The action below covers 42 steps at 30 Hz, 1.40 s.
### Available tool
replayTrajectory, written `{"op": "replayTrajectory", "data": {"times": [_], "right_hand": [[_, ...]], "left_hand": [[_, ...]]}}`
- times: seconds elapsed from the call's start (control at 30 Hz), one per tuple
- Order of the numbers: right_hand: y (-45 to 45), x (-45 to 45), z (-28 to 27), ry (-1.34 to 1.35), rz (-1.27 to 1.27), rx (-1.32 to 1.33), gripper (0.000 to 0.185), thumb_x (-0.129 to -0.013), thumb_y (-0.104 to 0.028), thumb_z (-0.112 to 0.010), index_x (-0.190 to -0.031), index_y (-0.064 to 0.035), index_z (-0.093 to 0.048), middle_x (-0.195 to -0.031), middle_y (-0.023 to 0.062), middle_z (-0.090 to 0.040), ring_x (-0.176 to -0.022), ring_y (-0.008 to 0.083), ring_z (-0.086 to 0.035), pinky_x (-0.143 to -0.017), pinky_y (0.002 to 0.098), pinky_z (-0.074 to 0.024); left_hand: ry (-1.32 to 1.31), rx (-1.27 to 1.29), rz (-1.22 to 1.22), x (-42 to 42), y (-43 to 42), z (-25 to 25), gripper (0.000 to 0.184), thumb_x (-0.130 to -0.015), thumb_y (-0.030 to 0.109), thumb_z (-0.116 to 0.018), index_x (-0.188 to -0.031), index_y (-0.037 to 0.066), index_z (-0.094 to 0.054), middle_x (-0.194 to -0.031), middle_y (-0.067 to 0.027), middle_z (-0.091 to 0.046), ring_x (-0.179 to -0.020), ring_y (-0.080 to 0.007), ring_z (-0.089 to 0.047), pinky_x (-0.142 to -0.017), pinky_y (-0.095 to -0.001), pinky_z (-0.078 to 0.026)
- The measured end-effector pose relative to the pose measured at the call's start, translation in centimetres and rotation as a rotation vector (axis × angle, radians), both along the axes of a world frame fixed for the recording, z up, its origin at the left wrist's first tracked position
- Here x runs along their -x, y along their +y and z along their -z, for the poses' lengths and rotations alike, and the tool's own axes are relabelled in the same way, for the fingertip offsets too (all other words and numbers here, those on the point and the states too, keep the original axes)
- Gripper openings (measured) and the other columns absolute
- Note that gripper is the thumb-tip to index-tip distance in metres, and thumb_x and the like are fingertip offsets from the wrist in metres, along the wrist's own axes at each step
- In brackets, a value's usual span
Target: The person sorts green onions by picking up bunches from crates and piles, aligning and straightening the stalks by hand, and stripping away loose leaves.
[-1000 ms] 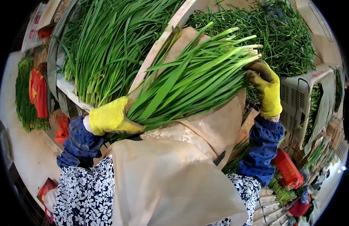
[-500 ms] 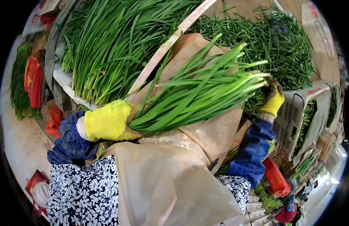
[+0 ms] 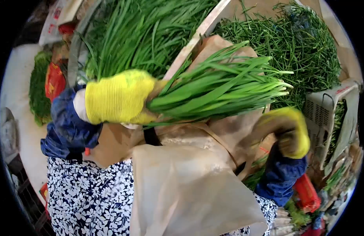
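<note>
My left hand (image 3: 121,98), in a yellow knit glove with a brown palm, is closed around the leafy end of a bunch of garlic chives (image 3: 221,88). The bunch lies sideways over brown paper, its pale cut stem ends pointing right. Below those stem ends is my right hand (image 3: 286,131), also gloved and apart from the bunch. Motion smears its fingers, which reach leftward, so I cannot tell whether anything is in them. A beige apron (image 3: 186,185) covers my lap.
More long chives (image 3: 150,35) lie at the upper left behind a pale board edge (image 3: 195,37). A heap of loose green leaves (image 3: 284,51) fills the upper right. A plastic crate (image 3: 327,102) with greens stands at right. A red object (image 3: 305,194) lies at lower right.
My right hand has left the stem ends and moved down, now blurred. My left hand has shifted up and slightly right with the chives. The whole view has shifted a little.
</note>
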State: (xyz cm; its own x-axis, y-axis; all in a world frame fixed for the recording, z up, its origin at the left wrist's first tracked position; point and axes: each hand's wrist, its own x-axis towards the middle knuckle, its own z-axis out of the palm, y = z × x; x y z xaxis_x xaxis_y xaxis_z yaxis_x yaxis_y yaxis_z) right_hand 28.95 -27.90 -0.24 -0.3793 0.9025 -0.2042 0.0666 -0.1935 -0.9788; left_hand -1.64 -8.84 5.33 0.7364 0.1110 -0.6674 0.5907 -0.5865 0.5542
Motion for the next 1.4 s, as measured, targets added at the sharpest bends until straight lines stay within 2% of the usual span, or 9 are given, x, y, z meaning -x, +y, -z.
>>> {"op": "replayTrajectory", "data": {"times": [0.2,0.27,0.4,0.53,0.83,0.97,1.1,1.2,1.4], "right_hand": [[-2.0,7.6,6.8,0.698,-0.009,0.267,0.103,-0.076,-0.078,-0.056,-0.142,-0.0001,-0.042,-0.127,0.026,-0.057,-0.11,0.0379,-0.061,-0.091,0.045,-0.0502],[0.7,8.9,7.5,0.933,0.033,0.162,0.097,-0.077,-0.075,-0.058,-0.141,-0.0031,-0.042,-0.129,0.0235,-0.056,-0.112,0.0364,-0.06,-0.092,0.0459,-0.0492],[4.6,9.1,5.5,1.424,0.158,-0.083,0.11,-0.074,-0.085,-0.048,-0.148,-0.0048,-0.031,-0.142,0.0231,-0.045,-0.126,0.0412,-0.049,-0.102,0.057,-0.0403],[5.1,7.2,4.5,1.585,0.432,-0.205,0.097,-0.079,-0.08,-0.047,-0.145,-0.0098,-0.039,-0.143,0.0174,-0.047,-0.127,0.0359,-0.05,-0.104,0.0583,-0.0395],[5.4,3.9,9.8,1.648,0.697,-0.383,0.062,-0.09,-0.055,-0.057,-0.123,-0.0022,-0.057,-0.122,0.0226,-0.06,-0.107,0.0333,-0.06,-0.098,0.0466,-0.0473],[3.6,2.0,9.4,1.469,0.823,-0.308,0.056,-0.088,-0.042,-0.066,-0.128,-0.0047,-0.054,-0.102,0.0115,-0.066,-0.08,0.0237,-0.063,-0.075,0.0391,-0.0554],[-0.7,-2.1,7.2,1.116,0.72,-0.23,0.081,-0.083,-0.041,-0.071,-0.143,-0.0004,-0.036,-0.09,0.0071,-0.061,-0.072,0.0185,-0.058,-0.067,0.0322,-0.0511],[-4.3,-3.1,4.0,0.914,0.75,-0.083,0.09,-0.08,-0.044,-0.072,-0.145,0.0033,-0.031,-0.085,0.0061,-0.059,-0.07,0.0169,-0.056,-0.065,0.0304,-0.0504],[-6.6,0.2,-2.5,0.412,0.795,0.292,0.045,-0.072,-0.018,-0.071,-0.11,0.0038,-0.062,-0.09,0.0139,-0.067,-0.068,0.0226,-0.064,-0.062,0.0331,-0.0536]], "left_hand": [[-0.425,-0.646,0.517,-8.1,3.1,-4.9,0.066,-0.067,0.016,-0.073,-0.128,0.003,-0.054,-0.08,-0.0224,-0.063,-0.078,-0.042,-0.062,-0.065,-0.0455,-0.049],[-0.522,-0.883,0.583,-10.9,2.1,-6.2,0.029,-0.07,0.009,-0.064,-0.098,0.003,-0.063,-0.076,-0.0185,-0.064,-0.076,-0.0387,-0.064,-0.068,-0.0449,-0.051],[-0.536,-1.212,0.742,-14.5,-0.3,-6.4,0.021,-0.076,0.01,-0.06,-0.096,0.002,-0.061,-0.076,-0.013,-0.067,-0.072,-0.0313,-0.067,-0.063,-0.0424,-0.051],[-0.229,-1.522,0.747,-16.7,-4.5,-3.0,0.05,-0.084,0.013,-0.054,-0.131,-0.002,-0.05,-0.083,-0.0078,-0.065,-0.074,-0.0235,-0.067,-0.063,-0.0364,-0.052],[-0.272,-1.481,0.423,-16.5,-10.7,5.4,0.057,-0.085,0.019,-0.053,-0.137,-0.003,-0.045,-0.079,-0.0068,-0.059,-0.062,-0.0198,-0.062,-0.045,-0.0341,-0.045],[-0.905,-0.773,0.176,-14.2,-10.0,5.9,0.07,-0.082,0.031,-0.066,-0.136,-0.007,-0.044,-0.089,-0.0155,-0.064,-0.079,-0.031,-0.063,-0.071,-0.0396,-0.049],[-0.561,0.434,-0.318,-11.4,-6.6,2.5,0.068,-0.078,0.027,-0.08,-0.137,0.007,-0.051,-0.091,-0.0054,-0.063,-0.073,-0.0138,-0.06,-0.068,-0.0282,-0.049],[-0.795,0.717,-0.61,-11.4,-2.6,2.9,0.07,-0.088,0.037,-0.069,-0.144,0.007,-0.04,-0.112,-0.0153,-0.066,-0.09,-0.0208,-0.068,-0.078,-0.0304,-0.054],[-1.066,1.476,-0.478,-14.2,-3.1,13.1,0.087,-0.085,0.055,-0.064,-0.152,0.018,-0.023,-0.145,-0.0174,-0.041,-0.125,-0.0324,-0.051,-0.103,-0.0515,-0.041]]}}
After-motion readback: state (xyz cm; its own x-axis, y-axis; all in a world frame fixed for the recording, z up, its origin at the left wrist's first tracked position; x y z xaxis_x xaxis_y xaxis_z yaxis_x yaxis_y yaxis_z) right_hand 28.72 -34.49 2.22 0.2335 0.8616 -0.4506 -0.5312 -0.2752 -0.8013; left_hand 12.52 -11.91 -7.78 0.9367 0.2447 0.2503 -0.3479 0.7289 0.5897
